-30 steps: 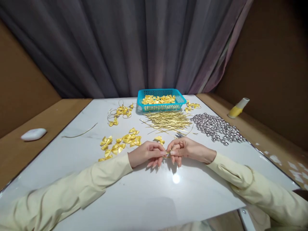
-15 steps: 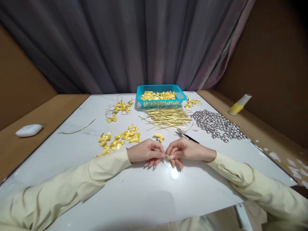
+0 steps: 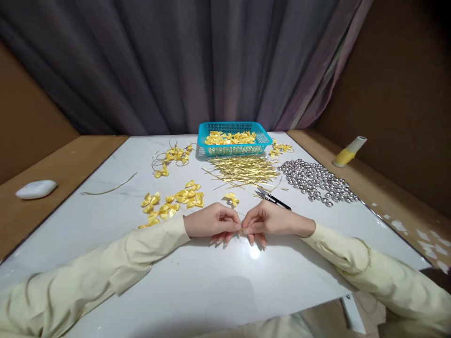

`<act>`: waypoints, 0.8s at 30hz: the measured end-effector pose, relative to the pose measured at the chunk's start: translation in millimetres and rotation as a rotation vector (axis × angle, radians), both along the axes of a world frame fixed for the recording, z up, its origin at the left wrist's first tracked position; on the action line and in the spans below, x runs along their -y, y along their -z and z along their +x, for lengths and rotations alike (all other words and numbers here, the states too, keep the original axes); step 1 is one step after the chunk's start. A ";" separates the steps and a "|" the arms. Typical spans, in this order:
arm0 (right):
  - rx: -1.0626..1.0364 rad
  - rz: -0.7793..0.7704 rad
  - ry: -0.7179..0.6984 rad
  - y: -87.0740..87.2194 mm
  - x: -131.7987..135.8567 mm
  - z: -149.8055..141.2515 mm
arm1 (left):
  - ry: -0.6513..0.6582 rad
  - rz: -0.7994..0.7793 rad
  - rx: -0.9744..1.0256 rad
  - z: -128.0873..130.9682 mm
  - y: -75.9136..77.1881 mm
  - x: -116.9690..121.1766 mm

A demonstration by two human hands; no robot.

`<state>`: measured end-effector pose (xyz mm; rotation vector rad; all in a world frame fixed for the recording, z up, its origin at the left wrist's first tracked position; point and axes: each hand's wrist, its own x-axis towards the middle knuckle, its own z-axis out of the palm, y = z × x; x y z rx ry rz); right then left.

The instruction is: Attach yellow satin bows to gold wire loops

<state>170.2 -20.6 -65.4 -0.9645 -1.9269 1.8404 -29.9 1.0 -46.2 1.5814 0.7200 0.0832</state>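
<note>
My left hand (image 3: pixel 214 221) and my right hand (image 3: pixel 266 220) meet fingertip to fingertip above the white table. Both pinch a short visible bit of gold cord (image 3: pixel 242 229); most of it is hidden by the fingers. Just beyond them lies a yellow ribbon bow (image 3: pixel 233 197) with a silver bead (image 3: pixel 229 203) beside it. Whether the pinched cord runs to that bow, I cannot tell. Thread snips (image 3: pixel 276 201) with black handles rest behind my right hand.
Loose yellow bows (image 3: pixel 169 206) lie left of my hands. Farther back are a heap of gold cords (image 3: pixel 243 170), a blue basket (image 3: pixel 262 148) of bows, and bows with looped cords (image 3: pixel 176 155). Silver beads (image 3: pixel 317 180) spread at right, near a yellow-wrapped tube (image 3: pixel 348 152).
My fingertips have drawn closer together, so less of the gold cord shows between them. The whole view has shifted slightly.
</note>
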 end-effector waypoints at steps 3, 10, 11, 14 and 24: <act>-0.002 -0.007 0.002 -0.8 0.0 0.1 | 0.001 0.021 -0.009 -0.1 0.8 0.4; -0.004 -0.038 0.028 -1.6 -0.1 -0.2 | 0.012 0.033 -0.021 -1.0 2.8 0.4; -0.008 -0.040 0.027 -1.6 -0.3 -0.3 | 0.013 0.034 -0.022 -0.9 2.8 0.4; -0.012 -0.055 0.029 -2.1 -0.7 -0.9 | 0.013 0.041 -0.031 -0.6 3.2 1.0; -0.023 -0.054 0.027 -3.0 0.8 -0.3 | -0.017 0.018 -0.019 -1.1 4.7 0.2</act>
